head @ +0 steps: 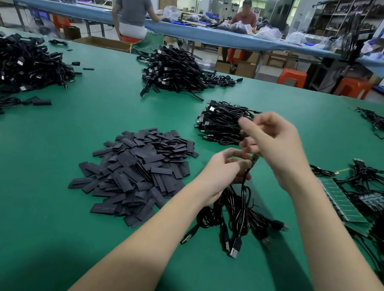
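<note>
Several black USB cables [238,214] hung in a loose bundle over the near green table [33,210], with the left grip [225,173] closed around their upper ends. Right grip [275,150] just above, fingers curled at one cable's tip; blurred, so a pinch could not be confirmed. Left of the hands: heap of flat black sleeves [134,169]. Beyond: stacked cable pile [220,122], then larger piles [175,73] farther back.

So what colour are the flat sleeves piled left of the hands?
Matte black sleeves, best in the head view.
</note>
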Motion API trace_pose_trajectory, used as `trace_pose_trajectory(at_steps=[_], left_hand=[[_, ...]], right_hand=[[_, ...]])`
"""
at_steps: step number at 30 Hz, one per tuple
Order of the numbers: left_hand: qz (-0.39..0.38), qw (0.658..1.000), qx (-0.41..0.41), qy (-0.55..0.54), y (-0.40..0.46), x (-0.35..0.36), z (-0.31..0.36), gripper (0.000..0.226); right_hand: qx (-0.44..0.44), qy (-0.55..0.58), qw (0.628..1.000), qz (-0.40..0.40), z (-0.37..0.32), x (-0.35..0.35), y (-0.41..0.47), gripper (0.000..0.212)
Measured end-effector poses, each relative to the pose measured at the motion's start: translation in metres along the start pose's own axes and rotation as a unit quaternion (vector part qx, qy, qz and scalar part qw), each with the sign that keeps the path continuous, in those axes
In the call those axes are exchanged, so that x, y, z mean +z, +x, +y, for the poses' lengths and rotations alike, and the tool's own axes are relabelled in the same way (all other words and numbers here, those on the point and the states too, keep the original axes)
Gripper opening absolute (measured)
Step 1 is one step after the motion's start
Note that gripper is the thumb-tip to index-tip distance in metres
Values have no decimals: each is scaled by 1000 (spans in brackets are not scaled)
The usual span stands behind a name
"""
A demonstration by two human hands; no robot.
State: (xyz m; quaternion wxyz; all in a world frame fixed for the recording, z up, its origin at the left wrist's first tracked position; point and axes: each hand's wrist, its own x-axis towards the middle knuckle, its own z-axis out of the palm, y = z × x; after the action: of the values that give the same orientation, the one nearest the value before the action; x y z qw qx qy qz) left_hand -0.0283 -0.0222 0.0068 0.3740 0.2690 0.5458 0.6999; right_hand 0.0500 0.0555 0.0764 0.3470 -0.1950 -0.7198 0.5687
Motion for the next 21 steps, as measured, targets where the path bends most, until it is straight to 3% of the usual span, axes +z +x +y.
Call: trace_pose_trajectory(at_steps=[5, 9, 12, 21], left_hand=[[-1, 999, -15, -51, 2, -2, 2, 9], [-11, 996, -24, -83, 3, -4, 3, 9], [-15, 996, -21, -89, 0, -4, 4, 7], [-62, 997, -14, -44, -4, -5, 4, 11]], right_hand=[[87, 140, 982, 96, 32, -42, -15, 21], [130, 233, 960, 89, 42, -51, -26, 40], [111, 292, 948, 62, 43, -49, -30, 46], [52, 290, 953, 65, 45, -39, -30, 22]])
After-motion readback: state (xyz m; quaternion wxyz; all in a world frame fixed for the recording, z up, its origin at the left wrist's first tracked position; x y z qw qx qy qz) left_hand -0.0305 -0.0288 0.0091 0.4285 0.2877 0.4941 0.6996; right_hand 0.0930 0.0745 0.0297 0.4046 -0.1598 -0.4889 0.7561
